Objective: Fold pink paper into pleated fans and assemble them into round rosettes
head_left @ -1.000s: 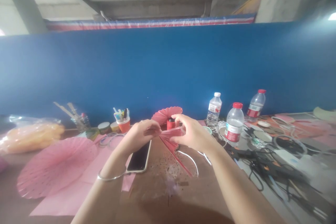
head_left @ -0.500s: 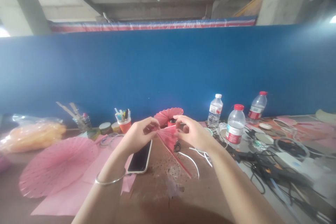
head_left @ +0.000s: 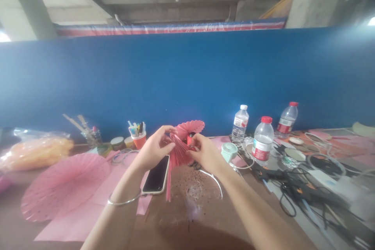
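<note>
Between my hands is a pleated pink paper fan [head_left: 179, 152], partly folded, with a narrow strip of it hanging toward the table. My left hand [head_left: 158, 146] pinches its upper left edge between thumb and fingers. Closed on the fan's right side is my right hand [head_left: 203, 152], its fingertips bent together. Behind the hands stands another pink pleated fan [head_left: 190, 125], beside a small red object [head_left: 190, 138] that is mostly hidden. Under my left wrist a phone [head_left: 155, 177] lies face up on the brown table [head_left: 175, 222].
A large round pink fan [head_left: 66, 185] lies on pink paper at left, near a plastic bag [head_left: 38, 150]. A cup of pens [head_left: 138, 137] stands behind. Right are a mint handheld fan [head_left: 229, 150], several bottles [head_left: 263, 142] and tangled black cables [head_left: 310, 191]. A blue partition [head_left: 187, 78] rises behind.
The pleated fan has turned, so its hanging strip now points down and left rather than right. My right hand has shifted left and lower, uncovering the mint handheld fan.
</note>
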Tool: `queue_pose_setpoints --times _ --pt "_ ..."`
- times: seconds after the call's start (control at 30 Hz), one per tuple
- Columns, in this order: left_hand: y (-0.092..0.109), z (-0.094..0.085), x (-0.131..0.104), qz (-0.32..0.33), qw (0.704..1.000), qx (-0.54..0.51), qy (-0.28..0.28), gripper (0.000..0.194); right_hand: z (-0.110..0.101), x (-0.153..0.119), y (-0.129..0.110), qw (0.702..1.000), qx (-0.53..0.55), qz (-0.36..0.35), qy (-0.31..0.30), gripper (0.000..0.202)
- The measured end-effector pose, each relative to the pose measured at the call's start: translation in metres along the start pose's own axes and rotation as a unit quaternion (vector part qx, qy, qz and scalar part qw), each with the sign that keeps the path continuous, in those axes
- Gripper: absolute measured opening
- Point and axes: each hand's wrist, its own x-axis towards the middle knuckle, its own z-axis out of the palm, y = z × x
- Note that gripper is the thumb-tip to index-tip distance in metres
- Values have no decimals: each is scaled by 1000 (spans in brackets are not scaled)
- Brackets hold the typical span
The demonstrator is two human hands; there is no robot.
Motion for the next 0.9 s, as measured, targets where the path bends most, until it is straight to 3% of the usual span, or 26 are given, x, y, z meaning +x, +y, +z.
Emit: queue_pose_setpoints --times 0.13,0.27,0.37,0.5,0.67,0.83,0.9 --pt "-5 0 4 -45 997 -39 41 33 6 -3 -3 998 -17 -16 57 14" --pt "-3 0 4 -61 995 -51 55 26 6 -8 -11 998 -22 -30 58 11" --pt "1 1 2 -54 995 -64 51 22 0 -9 -19 998 14 -39 38 8" --pt "6 5 0 -22 998 -40 51 16 -12 -10 -28 995 65 -49 63 6" --pt "17 11 -3 47 998 33 31 13 -15 -10 -31 977 208 -25 -32 9" --pt "27 12 -7 72 997 28 11 12 -10 -10 -31 946 322 -9 -34 13" --pt "30 12 -8 68 997 20 -1 11 -12 -11 -33 935 351 -2 -51 25"
